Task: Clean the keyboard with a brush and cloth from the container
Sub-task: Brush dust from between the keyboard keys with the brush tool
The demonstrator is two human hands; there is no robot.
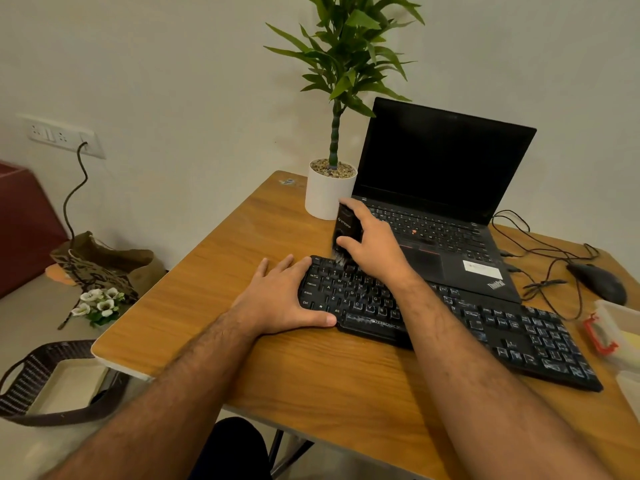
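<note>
A black keyboard [502,327] lies across the wooden table [214,282], angled from centre to lower right. My left hand [280,299] rests flat on its left end, thumb along the front edge, fingers spread over the corner. My right hand [370,240] grips a black brush [344,226] upright, with its bristles touching the keyboard's top left keys. A clear plastic container [620,327] with a red clasp sits at the right edge of the table; something pale yellow lies inside it.
An open black laptop [440,188] stands just behind the keyboard. A potted plant in a white pot [325,195] is left of it. A mouse [599,282] and tangled cables lie at the right. On the floor sit a woven basket [38,386] and a bag.
</note>
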